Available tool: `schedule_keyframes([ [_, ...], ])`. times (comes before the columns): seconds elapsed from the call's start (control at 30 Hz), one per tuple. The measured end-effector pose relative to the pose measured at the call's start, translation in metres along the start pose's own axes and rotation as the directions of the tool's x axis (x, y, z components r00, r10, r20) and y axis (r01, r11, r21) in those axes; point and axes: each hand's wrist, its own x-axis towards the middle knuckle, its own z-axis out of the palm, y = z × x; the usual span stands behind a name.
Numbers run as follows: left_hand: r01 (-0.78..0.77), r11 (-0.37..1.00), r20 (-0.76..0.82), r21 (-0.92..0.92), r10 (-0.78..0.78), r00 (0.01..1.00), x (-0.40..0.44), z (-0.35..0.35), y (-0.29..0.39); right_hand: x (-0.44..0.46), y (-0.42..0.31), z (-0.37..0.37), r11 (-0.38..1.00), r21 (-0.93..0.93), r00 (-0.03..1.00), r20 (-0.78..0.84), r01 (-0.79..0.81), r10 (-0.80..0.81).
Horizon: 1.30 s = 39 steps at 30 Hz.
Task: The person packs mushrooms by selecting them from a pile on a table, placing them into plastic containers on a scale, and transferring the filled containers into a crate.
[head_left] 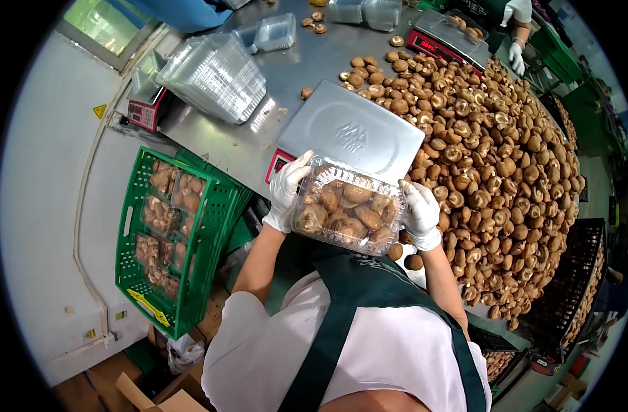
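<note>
A clear plastic box of brown mushrooms (348,211) is held between both gloved hands, in front of the apron. My left hand (286,192) grips its left end, fingers closed on the rim. At the right end my right hand (420,214) has its fingers closed on the edge. The box's lid looks shut. Just beyond it lies the bare metal plate of a scale (352,130), whose red display side shows by my left hand. A large heap of loose mushrooms (492,172) spreads to the right of the scale.
A green crate (178,302) with packed boxes stands at the lower left. Stacked empty plastic boxes (214,75) sit on the metal table (211,141). Another red scale (441,49) and a co-worker's gloved hand (517,58) are at the top right. A black crate (565,281) stands at the right.
</note>
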Motion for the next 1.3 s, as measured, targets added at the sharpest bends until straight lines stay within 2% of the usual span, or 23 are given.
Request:
schedule_keyframes([
  [0.3,-0.02,0.999,-0.045,0.031,0.021,0.999,0.001,-0.001,0.005,0.001,-0.002,0.003,0.998,0.053,0.998,-0.055,-0.036,0.039],
  [0.37,0.109,0.993,-0.013,-0.055,-0.11,0.994,-0.001,-0.002,0.014,0.004,-0.005,0.006,0.976,0.149,0.986,-0.02,-0.161,0.166],
  [0.4,0.378,0.801,-0.01,-0.464,-0.431,0.902,-0.011,0.008,0.014,0.0,-0.004,0.009,0.954,0.174,0.97,0.031,-0.244,0.242],
  [0.43,0.492,0.4,0.115,-0.773,-0.674,0.73,-0.021,0.019,0.014,-0.005,-0.004,0.011,0.926,0.199,0.947,0.087,-0.321,0.31],
  [0.47,0.466,0.417,0.146,-0.78,-0.602,0.785,-0.019,0.021,0.019,-0.013,-0.001,0.013,0.857,0.231,0.884,0.203,-0.461,0.421],
  [0.5,0.443,0.431,0.178,-0.786,-0.528,0.83,-0.018,0.022,0.024,-0.034,0.006,0.02,0.655,0.328,0.732,0.344,-0.68,0.588],
  [0.53,0.437,0.456,0.148,-0.775,-0.542,0.827,-0.021,0.021,0.032,-0.027,-0.002,0.018,0.713,0.334,0.783,0.351,-0.617,0.513],
  [0.57,0.425,0.145,0.282,-0.894,-0.555,0.782,-0.024,0.021,0.04,-0.019,-0.01,0.016,0.764,0.34,0.828,0.352,-0.548,0.438],
  [0.63,0.291,-0.507,0.53,-0.812,-0.431,0.73,-0.029,0.023,0.053,-0.026,-0.025,0.024,0.127,0.43,0.399,0.635,-0.894,0.661],
  [0.7,0.229,-0.572,0.526,-0.787,-0.431,0.733,-0.042,0.036,0.046,-0.011,-0.039,0.027,0.306,0.459,0.552,0.674,-0.834,0.491],
  [0.77,0.072,-0.561,0.478,-0.825,-0.623,0.619,-0.052,0.042,0.039,-0.004,-0.05,0.036,0.425,0.333,0.518,0.719,-0.842,0.462],
  [0.8,0.04,-0.566,0.492,-0.823,-0.676,0.549,-0.059,0.042,0.036,0.001,-0.058,0.035,0.436,0.391,0.569,0.703,-0.811,0.427],
  [0.83,0.005,-0.572,0.506,-0.82,-0.722,0.473,-0.039,0.024,0.043,-0.001,-0.06,0.04,0.383,0.382,0.523,0.756,-0.841,0.394],
  [0.87,0.013,-0.506,0.46,-0.863,-0.773,0.437,-0.031,0.013,0.036,-0.002,-0.063,0.043,0.428,0.4,0.562,0.74,-0.81,0.371],
  [0.93,0.099,-0.288,0.3,-0.952,-0.829,0.473,-0.035,-0.019,0.017,0.002,-0.065,0.04,0.521,0.371,0.583,0.742,-0.768,0.331],
  [0.97,0.065,-0.284,0.282,-0.957,-0.847,0.45,-0.038,-0.043,0.011,0.0,-0.062,0.038,0.52,0.358,0.577,0.737,-0.775,0.353],
  [1.0,0.063,-0.194,0.202,-0.979,-0.87,0.45,-0.041,-0.069,0.001,-0.004,-0.059,0.036,0.511,0.351,0.562,0.749,-0.785,0.351],
  [1.07,0.217,0.148,-0.1,-0.965,-0.971,0.218,-0.057,-0.126,-0.019,-0.009,-0.054,0.029,0.518,0.334,0.555,0.749,-0.788,0.362],
  [1.1,0.375,0.351,-0.249,-0.858,-0.923,0.294,-0.063,-0.156,-0.024,-0.012,-0.051,0.024,0.512,0.323,0.549,0.741,-0.796,0.386],
  [1.13,0.393,0.375,-0.303,-0.84,-0.924,0.233,-0.086,-0.191,-0.044,-0.015,-0.047,0.018,0.532,0.257,0.507,0.764,-0.807,0.399],
  [1.17,0.46,0.406,-0.418,-0.79,-0.905,0.08,-0.086,-0.216,-0.042,-0.018,-0.044,0.013,0.551,0.19,0.461,0.787,-0.813,0.409],
  [1.23,0.471,0.401,-0.454,-0.786,-0.891,0.001,-0.128,-0.275,-0.068,-0.026,-0.045,0.003,0.571,0.195,0.497,0.749,-0.797,0.437],
  [1.3,0.555,0.368,-0.521,-0.746,-0.842,-0.142,-0.158,-0.315,-0.081,-0.037,-0.045,-0.003,0.553,0.135,0.444,0.76,-0.822,0.474],
])
